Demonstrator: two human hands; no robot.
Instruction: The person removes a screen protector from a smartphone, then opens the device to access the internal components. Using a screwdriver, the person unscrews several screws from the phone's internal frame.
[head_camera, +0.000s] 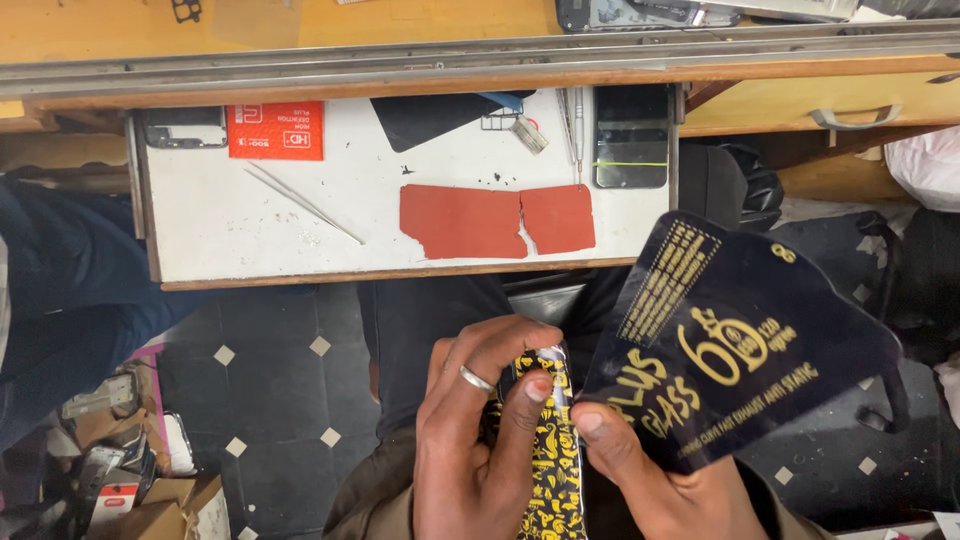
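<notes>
Two hands meet low in the view, over the person's lap and a dark tiled floor (270, 370). The left hand (480, 430), a ring on one finger, is curled closed around a narrow black packet with yellow pattern (555, 470), thumb pressing its upper end. The right hand (650, 480) pinches the lower corner of a dark sleeve with gold print (740, 350), which fans up and to the right, just beside the packet. Above them a pulled-out white desk (330, 240) carries two red torn sheets (495, 220), metal tweezers (305, 205), an orange card (276, 130) and a dark phone (631, 135).
</notes>
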